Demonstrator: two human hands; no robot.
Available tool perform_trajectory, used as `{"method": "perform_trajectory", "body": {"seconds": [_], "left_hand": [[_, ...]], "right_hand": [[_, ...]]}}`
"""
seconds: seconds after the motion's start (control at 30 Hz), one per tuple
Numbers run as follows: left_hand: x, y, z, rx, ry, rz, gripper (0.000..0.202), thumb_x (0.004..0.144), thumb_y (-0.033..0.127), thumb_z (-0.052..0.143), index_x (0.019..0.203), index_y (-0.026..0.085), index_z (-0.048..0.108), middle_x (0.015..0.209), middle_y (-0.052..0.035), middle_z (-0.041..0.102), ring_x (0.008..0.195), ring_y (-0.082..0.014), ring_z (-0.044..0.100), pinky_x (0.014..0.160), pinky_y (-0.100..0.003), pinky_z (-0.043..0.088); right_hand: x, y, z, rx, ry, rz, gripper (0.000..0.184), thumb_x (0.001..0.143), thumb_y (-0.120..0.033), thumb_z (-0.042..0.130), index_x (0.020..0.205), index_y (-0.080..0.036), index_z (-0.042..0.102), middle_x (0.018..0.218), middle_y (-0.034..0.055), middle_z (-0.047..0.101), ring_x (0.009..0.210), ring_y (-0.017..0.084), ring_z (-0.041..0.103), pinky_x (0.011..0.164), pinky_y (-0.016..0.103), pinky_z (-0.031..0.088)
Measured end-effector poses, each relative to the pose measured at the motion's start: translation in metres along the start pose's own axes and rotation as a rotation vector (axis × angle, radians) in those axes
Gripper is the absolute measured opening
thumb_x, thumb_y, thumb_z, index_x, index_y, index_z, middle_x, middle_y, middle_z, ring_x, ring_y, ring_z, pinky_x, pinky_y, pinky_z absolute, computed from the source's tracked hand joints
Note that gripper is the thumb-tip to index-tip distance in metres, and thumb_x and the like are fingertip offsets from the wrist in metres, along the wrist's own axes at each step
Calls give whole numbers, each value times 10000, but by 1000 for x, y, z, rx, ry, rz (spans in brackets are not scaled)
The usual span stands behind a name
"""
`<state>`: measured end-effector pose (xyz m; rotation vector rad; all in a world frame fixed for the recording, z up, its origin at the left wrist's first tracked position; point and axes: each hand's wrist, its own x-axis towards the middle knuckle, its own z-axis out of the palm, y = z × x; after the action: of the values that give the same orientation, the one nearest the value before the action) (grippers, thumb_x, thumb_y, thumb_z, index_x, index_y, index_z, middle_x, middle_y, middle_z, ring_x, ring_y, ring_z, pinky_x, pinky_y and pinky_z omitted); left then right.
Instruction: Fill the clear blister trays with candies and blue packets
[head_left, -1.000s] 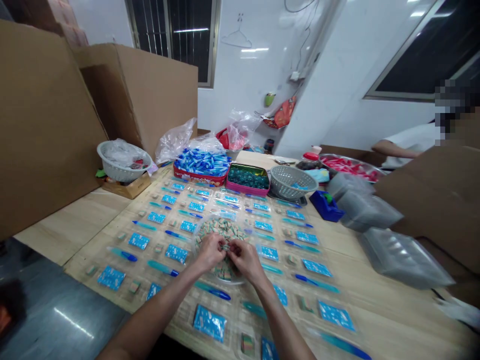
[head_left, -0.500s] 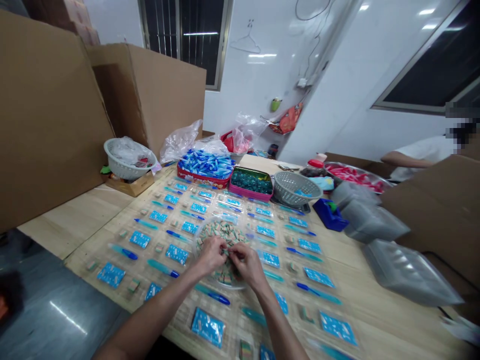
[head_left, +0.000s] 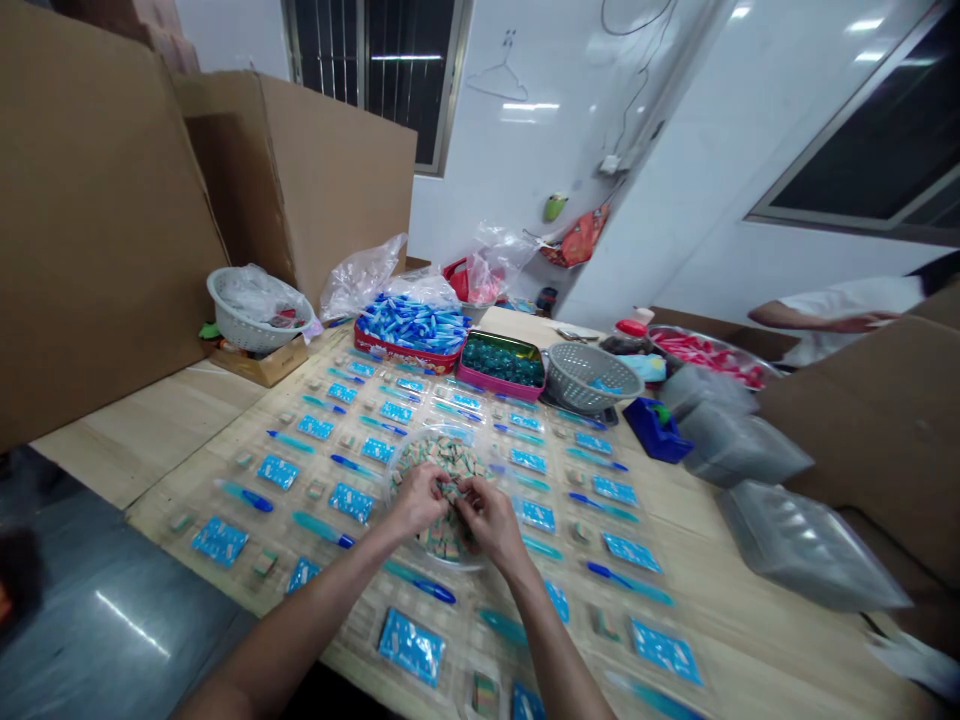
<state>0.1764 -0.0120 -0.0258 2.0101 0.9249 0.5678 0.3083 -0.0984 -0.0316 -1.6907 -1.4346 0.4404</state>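
Round clear bowl: it (head_left: 459, 565) stands amid the rows of trays in front of the person, filled with small striped blocks (head_left: 444, 455) in green and pale tones.
Left hand: it (head_left: 420, 498) is over the bowl's middle, fingers curled, thumb and fingertips close to one another; whether they pinch a block is too small to tell.
Right hand: it (head_left: 486, 515) faces the left one just above the blocks, fingers bent and drawn in, tips near the other hand's; its hold cannot be made out either.
Clear trays: they (head_left: 459, 650) cover much of the wooden desk (head_left: 750, 640); many hold a blue packet (head_left: 411, 645), a blue pen (head_left: 420, 581) and a striped block.
Red tin: it (head_left: 409, 358) is heaped with blue pens, at the far end of the rows.
Pink tin: beside the red one, this (head_left: 499, 384) contains dark teal items, too small to name.
Grey basket: it (head_left: 589, 393) has a few light-blue pieces inside.
Pale colander: at left, it (head_left: 251, 335) carries crumpled clear plastic and rests on a small cardboard tray (head_left: 271, 370).
Metal basin: it (head_left: 771, 376) is full of pink pens (head_left: 701, 352), near a co-worker's white sleeve (head_left: 847, 300).
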Motion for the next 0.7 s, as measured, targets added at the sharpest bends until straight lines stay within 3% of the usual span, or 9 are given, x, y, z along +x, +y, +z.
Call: {"method": "perform_trajectory", "body": {"seconds": [0.07, 0.23, 0.37, 0.5, 0.7], "left_hand": [[1, -4, 1, -49, -4, -5, 318, 554, 54, 549, 833, 141, 676, 744, 2, 642, 642, -128, 560, 608, -219, 445], [4, -10, 4, -207, -31, -15, 128, 579, 54, 555, 660, 133, 614, 654, 20, 579, 615, -110, 541, 593, -206, 432], [2, -6, 2, -402, -90, -40, 103, 617, 97, 584, 711, 135, 575, 657, 17, 586, 622, -115, 579, 600, -218, 459], [-1, 0, -1, -592, -174, -92, 128, 648, 170, 596, 750, 145, 522, 590, 19, 586, 558, -134, 606, 559, -253, 498], [-2, 3, -4, -675, -211, -136, 256, 628, 304, 679, 770, 132, 552, 597, -1, 610, 531, -132, 605, 533, -258, 498]], "right_hand": [[0, 2, -1, 95, 0, 54, 58, 725, -243, 562, 738, -187, 564, 617, -16, 540, 569, 147, 515, 547, 243, 390], [1, 2, -4, 401, -30, 182, 256, 681, -409, 664, 713, -187, 542, 589, -33, 512, 510, 125, 468, 470, 225, 351], [2, -1, -8, 555, -50, 249, 377, 628, -502, 717, 767, -195, 547, 628, -20, 549, 543, 141, 507, 517, 249, 408], [1, -3, -11, 594, -48, 262, 385, 619, -500, 735, 784, -201, 557, 698, 8, 596, 615, 165, 557, 595, 279, 456], [1, -3, -9, 547, -35, 240, 387, 627, -528, 716, 729, -203, 535, 626, -6, 573, 554, 156, 541, 534, 267, 449]]}}
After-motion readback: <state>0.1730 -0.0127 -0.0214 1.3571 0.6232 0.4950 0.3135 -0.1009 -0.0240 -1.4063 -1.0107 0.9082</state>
